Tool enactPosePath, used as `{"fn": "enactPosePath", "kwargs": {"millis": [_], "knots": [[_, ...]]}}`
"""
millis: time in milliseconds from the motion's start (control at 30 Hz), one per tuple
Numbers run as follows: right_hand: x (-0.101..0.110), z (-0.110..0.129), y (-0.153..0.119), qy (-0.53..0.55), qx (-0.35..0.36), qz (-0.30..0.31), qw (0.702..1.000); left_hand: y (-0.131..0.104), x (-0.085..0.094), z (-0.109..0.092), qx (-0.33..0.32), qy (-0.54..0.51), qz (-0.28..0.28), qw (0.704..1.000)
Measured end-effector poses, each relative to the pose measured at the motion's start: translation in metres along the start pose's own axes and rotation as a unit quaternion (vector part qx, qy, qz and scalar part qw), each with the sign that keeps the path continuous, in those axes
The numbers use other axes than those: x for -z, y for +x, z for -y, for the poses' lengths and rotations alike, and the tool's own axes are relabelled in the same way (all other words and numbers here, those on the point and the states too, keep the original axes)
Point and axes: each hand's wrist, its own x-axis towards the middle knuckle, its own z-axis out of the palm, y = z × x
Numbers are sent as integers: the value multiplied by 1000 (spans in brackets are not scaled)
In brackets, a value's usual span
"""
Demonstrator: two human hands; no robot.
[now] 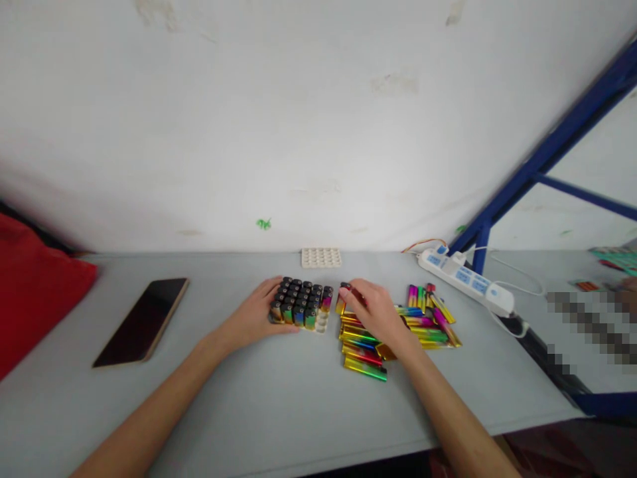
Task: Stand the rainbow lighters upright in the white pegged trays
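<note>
Lighter (pixel 340 307), black end up, roughly upright: pinched between thumb and fingers of the right hand (pixel 375 309), just left of its fingertips. Grip near the top, so a loose pinch could let it swing or drop; exact finger contact partly hidden.

Holed tray (pixel 321 324) is left of the right hand, between the 2 hands, bare holes on its right-hand edge. Tilted entry there could catch the rim or knock neighbours.

Upright lighters (pixel 297 302) packed in the tray; left hand (pixel 259 309) curled round their left side, thumb along the near face, fingers behind. Squeezing too hard or shifting that hand could slide the tray or lean the rows.

Loose lighters (pixel 364 355) lie under and right of the right hand, some crossing. Wrist sits low over them; a dragging forearm could roll some toward the near edge of the table (pixel 269 411).

Farther out: 2nd tray (pixel 321 257) beyond both hands, against the wall, out of harm. Power strip (pixel 465 279) beyond and right of the right hand; dark-screened device (pixel 144 322) well left of the left hand. Low risk from both.
</note>
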Motion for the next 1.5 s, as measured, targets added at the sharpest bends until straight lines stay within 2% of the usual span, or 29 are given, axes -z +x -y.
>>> {"fn": "enactPosePath", "kwargs": {"millis": [233, 400, 633, 733, 900, 1033, 1133, 1267, 1400, 1500], "knots": [[-3, 5, -8, 40, 8, 64, 997, 1, 3, -2, 4, -5, 3, 1000], [-14, 5, -8, -34, -4, 116, 993, 1, 2, -2, 0, 2, -1, 1000], [-17, 13, -3, -85, -17, 127, 988, 3, 3, -4, 0, 14, 10, 1000], [-4, -2, -1, -51, -23, 148, 987, 3, 3, -3, 6, 12, 12, 1000], [46, -47, -9, -87, -97, 86, 988, 3, 2, -1, 6, 7, 7, 1000], [72, -73, -19, -85, -158, 122, 976, 3, 1, 2, 11, 0, 12, 1000], [72, -81, -21, -70, -188, 144, 969, 3, -1, 5, 14, -11, 16, 1000], [63, -83, -18, -66, -200, 141, 967, 3, -3, 9, 10, -19, 14, 1000], [60, -81, -19, -28, -189, 133, 972, 3, -1, 7, 12, -13, 6, 1000], [60, -77, -19, -9, -153, 114, 982, 3, 0, 4, 10, -5, 5, 1000]]}}
